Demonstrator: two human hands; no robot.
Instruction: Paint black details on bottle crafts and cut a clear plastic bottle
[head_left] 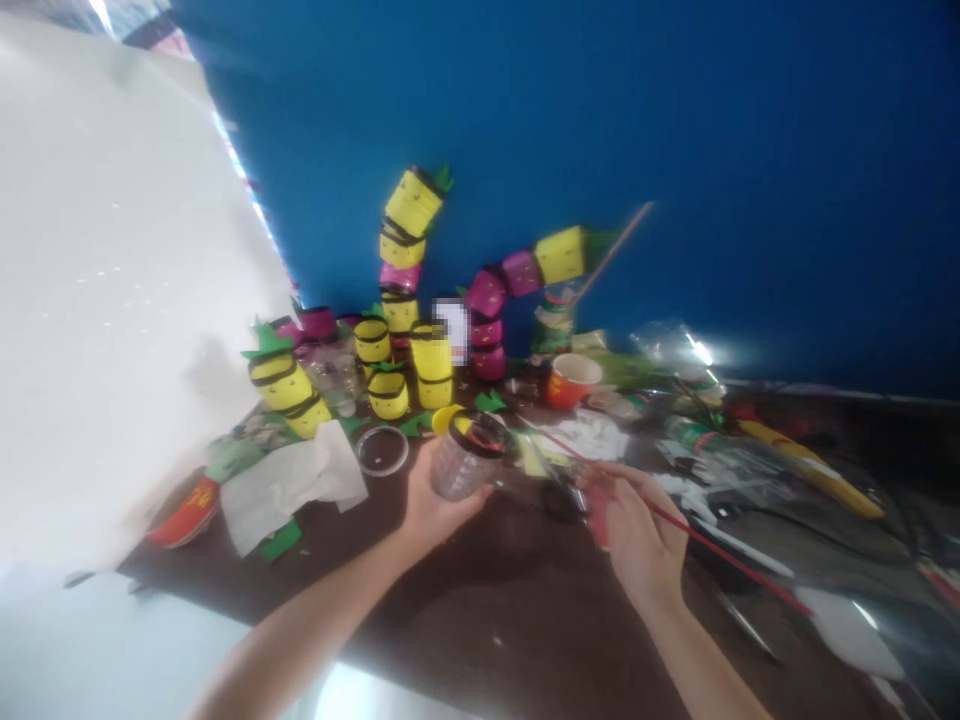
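Note:
My left hand [439, 505] is wrapped round a see-through plastic cup [459, 472] with a dark rim; some yellow shows at its mouth. To the right, my right hand [649, 530] has its fingers closed on a long thin red stick [731, 560], much like a brush handle. The stick slants up leftward past the cup, and its far tip is too blurred to make out. Scissors [562, 485] with dark handles lie between my hands. A clear ring-like lid [382, 452] rests left of the cup.
Yellow cups with black bands [431, 365] and stacked magenta cups [489, 350] stand along the blue wall. A red paper cup [571, 382] is behind my right hand. Crumpled white tissue [296, 490] lies left; a yellow-handled tool [814, 468] and plastic clutter fill the right.

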